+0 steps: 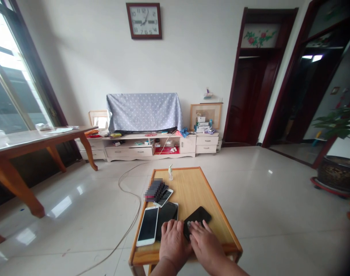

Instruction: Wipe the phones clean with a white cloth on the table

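Observation:
A black smartphone [202,215] lies tilted on the small wooden table, beneath my hands. My right hand [206,242] rests on it with the fingers stretched out and laid against its surface. A small shiny bit shows at those fingertips, too small to name. At the phone's lower left edge is my left hand [175,239], fingers curled, seemingly gripping that edge; the fingertips are partly hidden. Left of it lie a white smartphone with a dark screen [148,226] and another dark phone [168,211], partly covered by my left hand.
Farther up the wooden table [192,184] are a blurred dark stack [155,189], a white phone [164,198] and a small pump bottle [170,172]. A cable [136,214] runs over the floor at left. A low cabinet [128,152] stands against the wall; a potted plant [336,174] is at right.

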